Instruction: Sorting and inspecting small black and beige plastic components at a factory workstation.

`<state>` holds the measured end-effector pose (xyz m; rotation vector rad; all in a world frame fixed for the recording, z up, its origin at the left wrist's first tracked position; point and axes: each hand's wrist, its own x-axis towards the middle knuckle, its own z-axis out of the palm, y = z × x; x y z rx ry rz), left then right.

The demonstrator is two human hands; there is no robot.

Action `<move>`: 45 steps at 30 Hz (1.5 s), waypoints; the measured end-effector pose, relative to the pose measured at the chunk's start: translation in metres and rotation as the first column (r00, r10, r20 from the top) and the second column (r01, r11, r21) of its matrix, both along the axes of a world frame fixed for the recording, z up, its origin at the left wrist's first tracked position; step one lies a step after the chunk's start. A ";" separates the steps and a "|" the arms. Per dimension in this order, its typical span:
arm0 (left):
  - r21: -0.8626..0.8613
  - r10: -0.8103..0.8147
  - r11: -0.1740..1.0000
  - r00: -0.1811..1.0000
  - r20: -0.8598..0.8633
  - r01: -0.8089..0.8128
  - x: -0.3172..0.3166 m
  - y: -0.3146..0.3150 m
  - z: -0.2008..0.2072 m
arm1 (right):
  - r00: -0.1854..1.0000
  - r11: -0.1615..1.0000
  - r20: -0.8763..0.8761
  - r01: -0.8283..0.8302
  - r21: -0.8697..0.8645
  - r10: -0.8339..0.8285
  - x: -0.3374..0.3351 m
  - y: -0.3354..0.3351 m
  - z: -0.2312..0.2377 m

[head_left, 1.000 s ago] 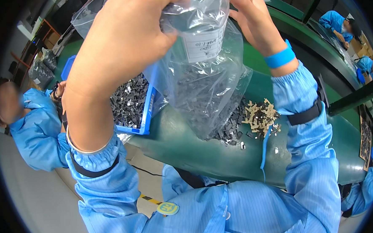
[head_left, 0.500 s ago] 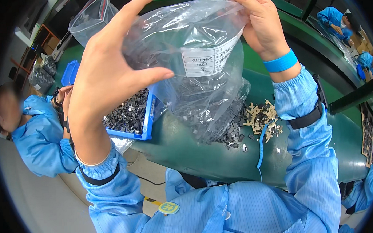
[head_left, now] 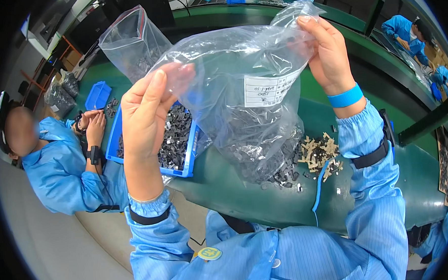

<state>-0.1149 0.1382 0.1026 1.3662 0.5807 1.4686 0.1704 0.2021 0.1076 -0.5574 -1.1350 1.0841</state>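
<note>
A large clear plastic bag [head_left: 220, 64] with a white label hangs between my two hands over the green table. Small dark parts show through its lower half. My left hand [head_left: 149, 106] pinches the bag's left edge between thumb and fingers. At the upper right corner, my right hand [head_left: 326, 53] grips the gathered plastic; a blue band circles that wrist. Below the bag lies a pile of small black parts [head_left: 286, 171], partly hidden behind the plastic. Tan parts [head_left: 320, 152] lie beside it on the right.
A blue bin [head_left: 189, 164] of black parts stands left of the bag, with another clear bag [head_left: 138, 43] behind it. A coiled blue cord [head_left: 318, 191] crosses the green table [head_left: 247, 202]. A co-worker [head_left: 65, 163] sits at the left, near a small blue tray [head_left: 98, 95].
My left hand has gone from spread fingers to pinching the bag's left edge. The bag and my right hand appear slightly lower and further right, as the whole view has shifted.
</note>
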 end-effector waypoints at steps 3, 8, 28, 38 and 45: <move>0.027 -0.016 1.000 0.998 0.066 0.014 0.001 0.004 0.009 | 0.996 0.999 0.076 -0.042 -0.023 0.043 0.011 0.000 0.002; 0.068 0.024 0.997 0.996 0.090 -0.030 0.016 0.014 0.032 | 0.941 0.988 0.312 -0.149 0.044 0.128 0.021 -0.008 -0.005; 0.138 0.434 0.894 0.900 -0.036 -0.426 0.033 -0.030 -0.057 | 0.865 0.928 0.492 -0.096 0.361 -0.102 -0.085 -0.006 -0.027; 0.024 0.349 0.918 0.779 -0.521 -0.395 0.054 -0.078 -0.176 | 0.902 0.806 0.317 0.055 0.590 -0.293 -0.082 -0.021 -0.010; 0.045 0.367 0.910 0.750 -0.551 -0.412 0.055 -0.071 -0.175 | 0.920 0.773 0.219 0.125 0.622 -0.325 -0.066 -0.030 0.005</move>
